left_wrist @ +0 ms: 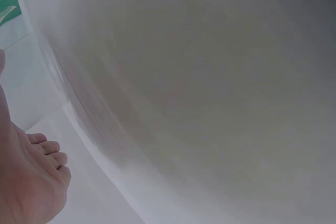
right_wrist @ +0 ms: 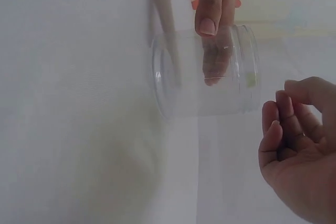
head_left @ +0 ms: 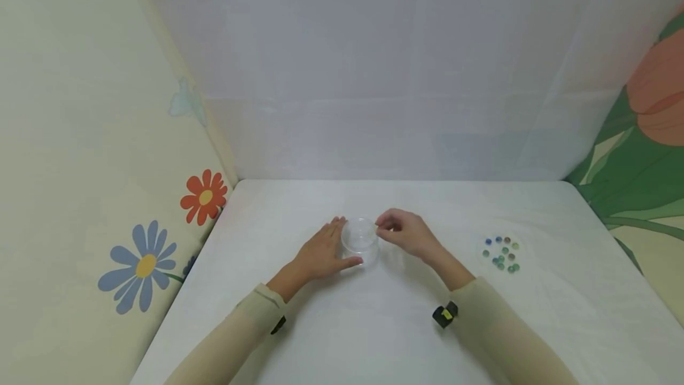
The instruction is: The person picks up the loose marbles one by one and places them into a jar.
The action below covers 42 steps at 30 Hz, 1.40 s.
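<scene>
Jar (head_left: 360, 241), clear plastic, open-mouthed, stands mid-table (head_left: 374, 325), upright as far as the head view shows. Left hand (head_left: 322, 254) lies against the jar's left side, fingers fairly straight round its wall, thumb along the near side; it steadies rather than clamps. Right hand (head_left: 404, 232) is just right of the jar's rim, fingers loosely curled. The right wrist view shows nothing between them and a gap to the jar. Step in hand, as I judge it: bracing the jar, mouth open for loading. Next move likely calls for the right hand to go well right of the jar to the marbles (head_left: 501, 252). Count: one jar, empty by the look; roughly fifteen marbles, blue and green, in a loose cluster.
</scene>
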Each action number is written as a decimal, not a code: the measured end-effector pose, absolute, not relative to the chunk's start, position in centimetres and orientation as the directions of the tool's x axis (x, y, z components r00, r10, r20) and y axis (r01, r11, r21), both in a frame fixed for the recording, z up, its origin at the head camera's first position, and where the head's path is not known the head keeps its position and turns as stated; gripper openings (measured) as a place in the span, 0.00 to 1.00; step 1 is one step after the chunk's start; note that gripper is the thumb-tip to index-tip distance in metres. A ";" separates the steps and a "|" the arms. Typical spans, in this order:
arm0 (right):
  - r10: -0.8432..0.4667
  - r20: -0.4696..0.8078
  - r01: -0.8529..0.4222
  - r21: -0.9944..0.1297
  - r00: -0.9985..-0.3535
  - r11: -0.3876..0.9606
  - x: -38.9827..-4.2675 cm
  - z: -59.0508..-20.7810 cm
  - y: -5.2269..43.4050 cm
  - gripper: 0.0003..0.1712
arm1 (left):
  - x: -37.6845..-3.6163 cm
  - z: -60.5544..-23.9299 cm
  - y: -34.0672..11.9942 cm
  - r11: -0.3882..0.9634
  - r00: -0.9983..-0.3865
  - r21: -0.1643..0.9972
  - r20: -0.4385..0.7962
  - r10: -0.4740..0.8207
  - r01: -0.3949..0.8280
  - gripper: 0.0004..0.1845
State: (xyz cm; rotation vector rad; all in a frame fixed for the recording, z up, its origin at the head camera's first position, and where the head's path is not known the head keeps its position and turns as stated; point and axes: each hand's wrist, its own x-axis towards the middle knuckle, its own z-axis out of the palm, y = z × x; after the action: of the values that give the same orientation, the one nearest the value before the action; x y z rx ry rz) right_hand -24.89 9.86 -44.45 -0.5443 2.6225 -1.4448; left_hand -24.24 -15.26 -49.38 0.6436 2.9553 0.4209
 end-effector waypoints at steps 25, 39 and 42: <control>-0.387 0.020 -0.263 -0.764 -0.922 0.589 -24.1 -43.5 12.8 0.15 | -24.5 -49.5 -15.2 0.870 -0.900 0.267 -0.019 0.435 0.415 0.60; -0.334 0.058 -0.266 -0.737 -0.941 0.621 -23.4 -44.7 16.6 0.16 | -24.4 -49.5 -15.2 0.871 -0.900 0.266 -0.025 0.435 0.413 0.59; -0.330 0.068 -0.272 -0.730 -0.942 0.627 -23.2 -44.9 17.3 0.16 | -24.4 -49.5 -15.3 0.872 -0.900 0.260 -0.025 0.436 0.415 0.59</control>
State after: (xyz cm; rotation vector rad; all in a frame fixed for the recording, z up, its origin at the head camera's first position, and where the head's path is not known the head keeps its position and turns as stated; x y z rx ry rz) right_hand -23.24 17.28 -44.89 -0.5126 2.7678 -1.2241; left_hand -24.40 -15.26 -49.51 0.6741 2.9585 0.3829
